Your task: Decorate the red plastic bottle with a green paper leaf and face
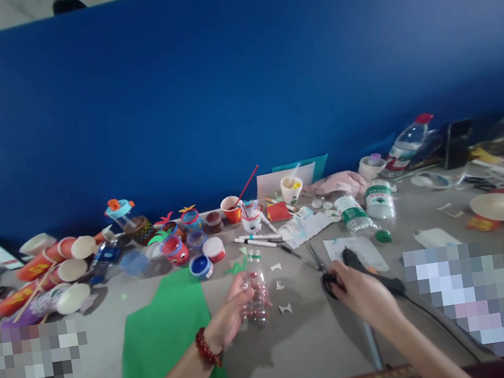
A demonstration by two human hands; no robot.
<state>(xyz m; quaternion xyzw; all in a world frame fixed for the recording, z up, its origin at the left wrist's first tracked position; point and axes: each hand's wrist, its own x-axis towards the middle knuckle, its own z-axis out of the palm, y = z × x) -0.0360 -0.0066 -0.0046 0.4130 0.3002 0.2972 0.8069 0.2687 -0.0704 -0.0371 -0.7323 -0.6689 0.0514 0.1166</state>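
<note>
My left hand [235, 309] is closed around a small clear plastic bottle [258, 285], held upright above the table. A red beaded bracelet circles that wrist. My right hand [357, 290] grips the black handles of a pair of scissors [319, 262], whose blades point away from me; whether the scissors rest on the table I cannot tell. Between the hands lie three small white cut pieces, one of them a curved scrap [285, 309]. A green sheet [169, 332] is spread under and left of my left forearm. Just right of the scissors, a black glue gun [374, 275] with a cable lies partly on white paper.
Paint pots, such as an open blue one [201, 267], and painted cups stand behind the bottle. Stacked paper cups [52, 267] lie at left. Green-labelled bottles [353, 213], a red-capped bottle [407, 142] and a pale bowl [499, 207] are at right. A blue partition [238, 91] closes the back.
</note>
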